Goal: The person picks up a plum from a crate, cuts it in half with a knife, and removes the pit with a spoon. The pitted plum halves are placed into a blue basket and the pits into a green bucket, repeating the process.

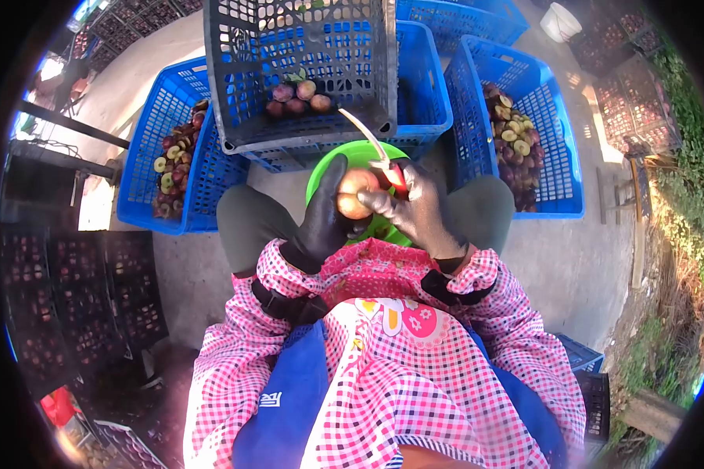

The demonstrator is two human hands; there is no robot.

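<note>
My left hand, in a black glove, is closed around round reddish-yellow plums, two of them showing one above the other. A red-handled knife is gripped in my gloved right hand, its pale curved blade pointing up and left. My right thumb presses against the lower plum. Both hands are over a bright green basin between my knees, which they largely cover. Just beyond it, a black crate tilts toward me with several whole plums at its near end.
Blue crates of cut plums stand at left and right. Another blue crate is under the black one. Stacked dark crates line the left side. A white bucket is far right, and plants border the floor.
</note>
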